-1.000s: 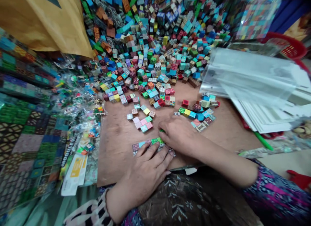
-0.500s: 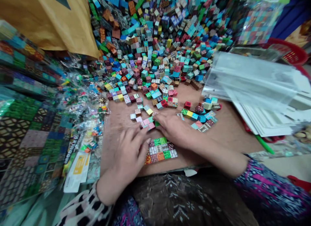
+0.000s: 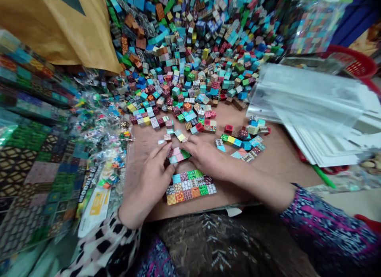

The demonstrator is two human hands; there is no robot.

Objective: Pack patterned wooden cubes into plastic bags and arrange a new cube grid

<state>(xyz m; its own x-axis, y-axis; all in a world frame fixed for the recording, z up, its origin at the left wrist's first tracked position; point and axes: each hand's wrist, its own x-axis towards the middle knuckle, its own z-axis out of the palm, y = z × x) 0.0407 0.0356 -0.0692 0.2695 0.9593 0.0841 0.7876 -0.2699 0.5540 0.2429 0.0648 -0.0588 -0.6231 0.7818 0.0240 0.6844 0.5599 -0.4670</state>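
Note:
A short row of pink and green patterned blocks (image 3: 178,155) lies on the brown board between my hands. My left hand (image 3: 151,174) presses its fingers and thumb against the row's left end. At the opposite end, my right hand (image 3: 206,157) has its fingers closed around the blocks, hiding some of them. Just in front of both hands sits a flat grid of patterned blocks (image 3: 190,186), several rows deep. A few loose blocks (image 3: 179,135) rest beyond my fingertips.
A big heap of small coloured blocks (image 3: 184,62) covers the back. To the right are more loose blocks (image 3: 244,142), clear plastic bags (image 3: 303,94) and a red basket (image 3: 354,62). Bagged small figures (image 3: 101,122) and packed block sheets (image 3: 38,170) fill the left.
My left hand has shifted left and away from me, its fingers closing on the row's left end. More of the near grid shows. The right hand has moved slightly left.

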